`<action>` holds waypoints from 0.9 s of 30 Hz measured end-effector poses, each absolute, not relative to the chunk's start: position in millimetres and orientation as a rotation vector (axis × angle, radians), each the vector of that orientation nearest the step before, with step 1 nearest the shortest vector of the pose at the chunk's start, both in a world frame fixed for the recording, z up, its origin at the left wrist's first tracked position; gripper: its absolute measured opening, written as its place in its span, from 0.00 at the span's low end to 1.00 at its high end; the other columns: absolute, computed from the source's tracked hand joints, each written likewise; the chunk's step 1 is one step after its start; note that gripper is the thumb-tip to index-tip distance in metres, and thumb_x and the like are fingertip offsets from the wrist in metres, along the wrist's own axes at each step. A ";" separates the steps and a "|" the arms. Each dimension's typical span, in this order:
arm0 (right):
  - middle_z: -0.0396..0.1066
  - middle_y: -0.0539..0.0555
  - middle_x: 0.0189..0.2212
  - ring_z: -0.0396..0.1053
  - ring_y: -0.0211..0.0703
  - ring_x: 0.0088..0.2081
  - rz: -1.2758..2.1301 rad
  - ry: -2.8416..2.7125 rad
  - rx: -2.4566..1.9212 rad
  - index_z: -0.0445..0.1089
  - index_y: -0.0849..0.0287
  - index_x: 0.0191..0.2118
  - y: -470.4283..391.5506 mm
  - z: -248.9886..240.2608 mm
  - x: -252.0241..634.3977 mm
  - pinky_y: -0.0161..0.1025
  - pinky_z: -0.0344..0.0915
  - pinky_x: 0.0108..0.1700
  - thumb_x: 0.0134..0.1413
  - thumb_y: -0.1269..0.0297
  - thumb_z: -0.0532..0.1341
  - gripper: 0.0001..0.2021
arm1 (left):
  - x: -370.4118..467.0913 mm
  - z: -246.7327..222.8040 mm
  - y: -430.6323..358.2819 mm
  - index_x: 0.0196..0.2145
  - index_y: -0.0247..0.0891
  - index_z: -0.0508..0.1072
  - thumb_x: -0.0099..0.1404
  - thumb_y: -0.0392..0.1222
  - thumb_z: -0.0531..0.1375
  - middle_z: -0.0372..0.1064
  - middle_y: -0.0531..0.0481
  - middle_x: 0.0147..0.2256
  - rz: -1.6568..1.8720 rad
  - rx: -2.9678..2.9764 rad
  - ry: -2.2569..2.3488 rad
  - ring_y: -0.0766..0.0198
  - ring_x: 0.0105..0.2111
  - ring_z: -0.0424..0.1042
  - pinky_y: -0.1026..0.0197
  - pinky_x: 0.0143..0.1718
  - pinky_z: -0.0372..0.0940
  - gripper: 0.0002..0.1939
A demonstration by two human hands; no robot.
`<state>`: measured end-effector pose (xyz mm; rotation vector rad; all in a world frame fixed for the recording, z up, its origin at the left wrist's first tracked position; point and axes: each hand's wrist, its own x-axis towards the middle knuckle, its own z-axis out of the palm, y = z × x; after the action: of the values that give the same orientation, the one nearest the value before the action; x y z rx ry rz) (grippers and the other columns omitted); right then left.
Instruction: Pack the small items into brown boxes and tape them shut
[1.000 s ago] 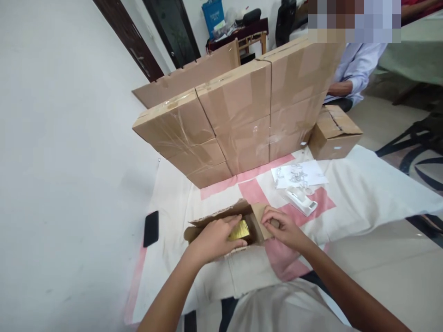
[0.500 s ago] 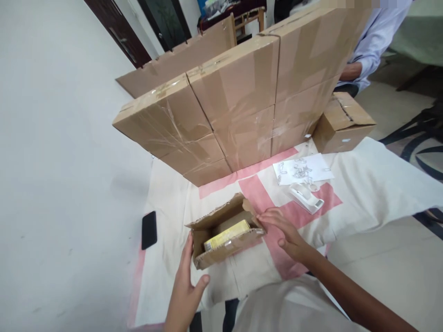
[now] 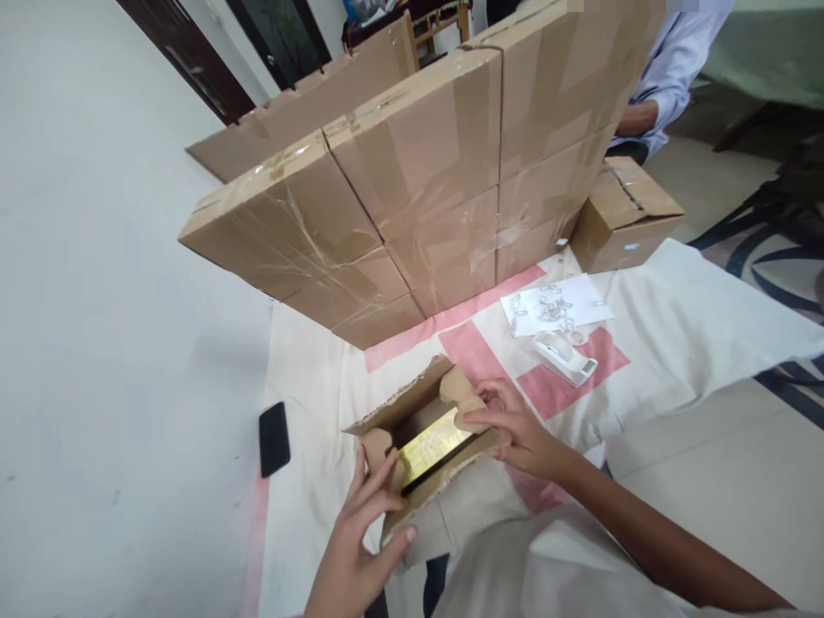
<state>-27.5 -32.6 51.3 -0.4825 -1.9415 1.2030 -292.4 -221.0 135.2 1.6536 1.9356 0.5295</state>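
A small brown cardboard box [image 3: 433, 502] with its top open sits near the front edge of the cloth-covered table. Inside it lies a shiny yellow carton [image 3: 433, 448]. My left hand [image 3: 360, 524] is at the box's left end, fingers spread and touching the left end flap [image 3: 377, 448], with the thumb apart by the front wall. At the other end, my right hand [image 3: 518, 433] has its fingers closed around the right end flap [image 3: 458, 386]. Both end flaps lean inward over the yellow carton. The long back flap [image 3: 399, 399] stands up.
A wall of taped cardboard boxes [image 3: 438, 163] stands behind. To the right lie a white tape dispenser [image 3: 561, 356] and a paper sheet [image 3: 583, 300] with small clear pieces. A closed box [image 3: 621, 219], a phone [image 3: 275, 439] and a person's sleeve [image 3: 675, 73] are also visible.
Both end flaps have been bent inward over the box opening. My left hand has moved from the outer side onto the left flap, and my right fingers have closed on the right one.
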 end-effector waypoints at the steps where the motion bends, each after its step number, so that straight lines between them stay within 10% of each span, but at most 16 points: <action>1: 0.58 0.61 0.55 0.61 0.56 0.60 1.189 -1.949 -0.480 0.77 0.52 0.54 -33.2 51.0 -28.5 0.51 0.62 0.64 0.64 0.41 0.58 0.24 | -290.3 136.6 -220.3 0.42 0.45 0.80 0.67 0.51 0.63 0.58 0.43 0.69 0.510 1.655 1.928 0.39 0.73 0.40 0.32 0.65 0.58 0.11; 8: 0.65 0.58 0.49 0.69 0.47 0.47 1.193 -1.651 -0.796 0.62 0.50 0.61 -36.2 51.9 -48.6 0.46 0.72 0.50 0.65 0.65 0.60 0.20 | -297.6 117.6 -200.6 0.56 0.42 0.71 0.69 0.53 0.59 0.71 0.38 0.54 0.714 1.493 2.399 0.44 0.58 0.71 0.39 0.57 0.69 0.21; 13: 0.66 0.60 0.55 0.70 0.51 0.53 1.177 -1.713 -0.805 0.60 0.50 0.64 -35.0 59.0 -54.4 0.49 0.72 0.54 0.62 0.68 0.60 0.25 | -297.2 116.2 -178.5 0.72 0.41 0.50 0.69 0.43 0.57 0.53 0.33 0.68 0.644 1.852 2.524 0.42 0.69 0.55 0.36 0.64 0.58 0.37; 16: 0.68 0.61 0.56 0.71 0.54 0.53 1.073 -1.738 -0.869 0.64 0.51 0.61 -18.8 62.7 -27.7 0.50 0.73 0.51 0.62 0.61 0.62 0.22 | -284.2 126.8 -172.7 0.73 0.50 0.47 0.72 0.37 0.52 0.66 0.41 0.63 0.428 1.957 2.567 0.46 0.66 0.62 0.33 0.66 0.49 0.35; 22: 0.75 0.60 0.43 0.71 0.56 0.48 0.554 -1.804 -1.367 0.75 0.55 0.45 30.5 53.9 79.4 0.54 0.67 0.52 0.67 0.55 0.56 0.14 | -245.5 120.1 -166.9 0.74 0.42 0.40 0.70 0.55 0.59 0.57 0.39 0.69 0.139 2.182 2.275 0.39 0.67 0.57 0.33 0.64 0.54 0.45; 27: 0.76 0.60 0.42 0.72 0.55 0.47 0.798 -1.814 -1.576 0.77 0.56 0.38 43.9 42.0 115.0 0.52 0.66 0.53 0.67 0.49 0.52 0.21 | -245.0 92.4 -145.5 0.74 0.38 0.43 0.68 0.51 0.61 0.48 0.38 0.72 0.154 2.261 2.236 0.33 0.71 0.47 0.32 0.67 0.49 0.46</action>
<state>115.0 43.9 42.0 -1.5755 -1.8138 0.7981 -245.0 -145.5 92.4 2.2613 2.2356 0.1538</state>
